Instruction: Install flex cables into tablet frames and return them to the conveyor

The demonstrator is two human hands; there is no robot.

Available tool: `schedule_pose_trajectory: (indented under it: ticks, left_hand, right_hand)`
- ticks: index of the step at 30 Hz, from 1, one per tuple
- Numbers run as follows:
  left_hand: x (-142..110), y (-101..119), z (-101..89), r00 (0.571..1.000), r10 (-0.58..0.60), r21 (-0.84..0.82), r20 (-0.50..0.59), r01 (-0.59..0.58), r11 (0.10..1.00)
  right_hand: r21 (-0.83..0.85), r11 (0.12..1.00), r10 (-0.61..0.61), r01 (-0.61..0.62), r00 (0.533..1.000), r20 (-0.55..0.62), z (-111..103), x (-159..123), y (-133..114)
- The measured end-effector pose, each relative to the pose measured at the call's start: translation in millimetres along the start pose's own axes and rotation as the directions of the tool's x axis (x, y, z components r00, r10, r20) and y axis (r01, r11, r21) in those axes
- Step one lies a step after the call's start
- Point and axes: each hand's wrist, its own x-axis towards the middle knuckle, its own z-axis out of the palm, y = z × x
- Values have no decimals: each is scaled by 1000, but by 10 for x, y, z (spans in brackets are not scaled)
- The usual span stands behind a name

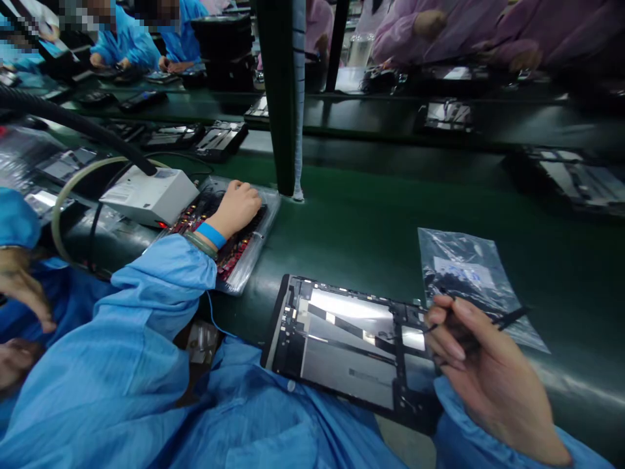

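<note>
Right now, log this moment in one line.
left hand: at parts tray; right hand: holding dark tweezers; opened tablet: at bench edge; plastic bag: beyond right hand

Dim, uneven overhead light; bright glare on the open tablet (349, 345), soft sheen on green tabletop (342, 221), right hand (481, 352) motion-blurred, edges stretched, background soft.

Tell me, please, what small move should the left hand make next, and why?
Probably, take one small part from the tray and lift it out. The left hand is low over these parts, the device lies open, and the right hand holds a thin dark tool near it. I cannot tell whether the left fingers already grip something.
</note>
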Motion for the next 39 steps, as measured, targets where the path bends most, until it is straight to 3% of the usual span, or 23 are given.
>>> schedule_pose_trajectory:
  ticks: [3, 7, 9, 12, 14, 16, 18, 21, 24, 27, 34, 39]
  left_hand:
    - [-109, -62, -57, 998, -20, 0, 56, 20, 1000]
    - [-283, -104, -312, 988, -155, -146, -17, 151, 978]
    - [-368, 12, -435, 985, -152, -277, -81, 124, 953]
    - [-499, 398, -534, 988, -8, -470, -151, -65, 880]
    - [-583, 731, -523, 971, 168, -550, -170, -235, 802]
    - [-652, 1054, -454, 923, 346, -574, -171, -378, 726]
    - [-689, 1321, -349, 871, 462, -572, -168, -468, 674]
    - [-680, 1581, -197, 840, 513, -572, -173, -510, 642]
    - [-636, 1695, -117, 832, 506, -581, -225, -532, 616]
    - [-609, 1735, -100, 834, 483, -594, -267, -537, 599]
    - [-607, 1759, -101, 762, 613, -441, -209, -633, 637]
    - [-571, 1746, -102, 764, 619, -464, -185, -623, 630]
  right_hand:
    - [-71, 995, -79, 76, 996, -50, -51, -19, -36]
    - [-360, 896, -305, 259, 949, -76, -163, -75, -89]
    - [-604, 723, -438, 336, 899, -24, -199, -82, -67]
    - [-776, 333, -565, 536, 772, 291, -185, -23, 56]
    - [-718, 103, -581, 688, 628, 518, -137, 58, 182]
    - [-653, -76, -581, 754, 499, 644, -81, 150, 313]
    - [-612, -212, -573, 762, 410, 709, -36, 225, 420]
    - [-546, -383, -501, 745, 328, 801, -1, 271, 506]
    - [-481, -504, -375, 718, 320, 870, 7, 246, 518]
    - [-466, -563, -329, 683, 333, 884, 15, 204, 499]
    - [-459, -621, -295, 635, 354, 888, 80, 156, 448]
    - [-479, -594, -274, 647, 396, 876, 40, 63, 376]
